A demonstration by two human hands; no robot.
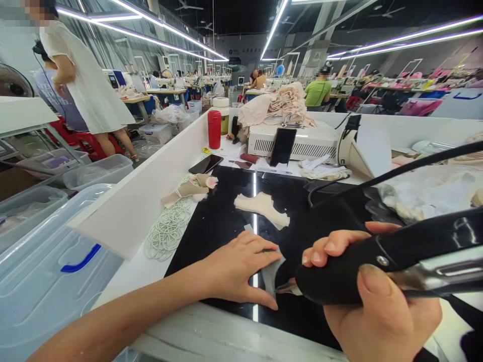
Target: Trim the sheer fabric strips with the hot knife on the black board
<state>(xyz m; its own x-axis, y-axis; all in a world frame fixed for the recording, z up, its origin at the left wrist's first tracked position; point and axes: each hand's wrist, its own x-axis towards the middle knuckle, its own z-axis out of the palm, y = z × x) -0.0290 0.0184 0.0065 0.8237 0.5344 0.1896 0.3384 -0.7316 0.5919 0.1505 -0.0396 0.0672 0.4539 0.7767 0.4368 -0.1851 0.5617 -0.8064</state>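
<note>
While the left hand (237, 261), splayed, pins grey, seemingly translucent fabric (270, 276), the right hand (392, 319) wraps a black tool (409, 246).

Glossy black board (217, 216); shiny metal lever (449, 270)

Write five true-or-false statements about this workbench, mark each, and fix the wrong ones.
1. The right hand grips a black-handled tool. True.
2. The left hand is wrapped around the red bottle. False: the left hand rests on a grey piece over the glossy black panel.
3. A tangle of pale green cord lies beside the black panel. True.
4. The cream fabric piece is under the left hand. False: the cream fabric piece lies beyond it.
5. A smartphone stands propped before the white slotted box. True.
</note>
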